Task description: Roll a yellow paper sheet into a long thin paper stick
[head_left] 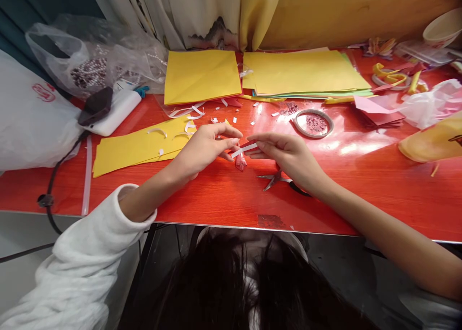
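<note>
Between thumb and fingers of my right hand (292,154) is a narrow white paper strip (244,149), its free end pointing left. My left hand (202,149) is at that free end, thumb and index finger curved and a little apart; whether a fingertip touches the strip is unclear. Just below the fingertips a small crumpled pink, see-through piece (240,163) shows on the red table (202,195). Scissors (276,178) with black handles lie under my right hand, partly hidden by it. Yellow paper strips (133,145) with white paper curls rest left of my left hand.
Yellow sheets (202,75) and a larger paper stack (306,72) lie at the back. A tape roll (313,123) is right of centre, with white scraps nearby. A bead-filled plastic bag (97,65), white power bank (115,111) and cable (54,176) are left; a yellowish cup (433,140) lies right.
</note>
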A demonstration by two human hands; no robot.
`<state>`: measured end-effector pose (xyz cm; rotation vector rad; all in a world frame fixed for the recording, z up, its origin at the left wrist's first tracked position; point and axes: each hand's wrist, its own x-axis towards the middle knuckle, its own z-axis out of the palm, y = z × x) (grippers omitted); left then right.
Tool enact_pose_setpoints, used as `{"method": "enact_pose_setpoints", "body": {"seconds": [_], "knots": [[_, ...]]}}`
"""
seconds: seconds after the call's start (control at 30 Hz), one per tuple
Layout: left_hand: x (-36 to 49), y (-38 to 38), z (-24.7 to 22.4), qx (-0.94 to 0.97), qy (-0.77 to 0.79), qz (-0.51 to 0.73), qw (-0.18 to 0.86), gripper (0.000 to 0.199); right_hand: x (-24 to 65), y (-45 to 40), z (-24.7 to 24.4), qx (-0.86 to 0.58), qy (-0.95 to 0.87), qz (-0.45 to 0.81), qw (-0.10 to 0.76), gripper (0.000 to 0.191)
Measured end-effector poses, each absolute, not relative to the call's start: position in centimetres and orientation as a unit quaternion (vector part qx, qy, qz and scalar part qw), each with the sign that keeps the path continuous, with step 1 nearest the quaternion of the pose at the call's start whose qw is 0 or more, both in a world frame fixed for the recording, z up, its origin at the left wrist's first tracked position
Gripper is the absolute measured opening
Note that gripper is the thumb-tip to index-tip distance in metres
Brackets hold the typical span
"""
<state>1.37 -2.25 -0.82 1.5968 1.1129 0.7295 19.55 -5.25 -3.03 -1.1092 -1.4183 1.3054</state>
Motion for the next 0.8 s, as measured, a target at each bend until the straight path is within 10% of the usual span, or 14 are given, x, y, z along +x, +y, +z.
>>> {"method": "enact_pose_setpoints", "body": {"seconds": [0.5, 0.8], "knots": [[0.3, -1.6, 0.1, 0.614, 0.484, 0.316, 0.536, 0.017, 20.5, -4.7, -2.9, -0.484, -0.579, 0.45, 0.478, 0.018], [0.5, -1.2, -0.4, 0.708, 0.488, 0.343, 0.377, 0.025, 20.9, -4.7, -2.4, -0.461, -0.585, 0.479, 0.466, 0.02]]}}
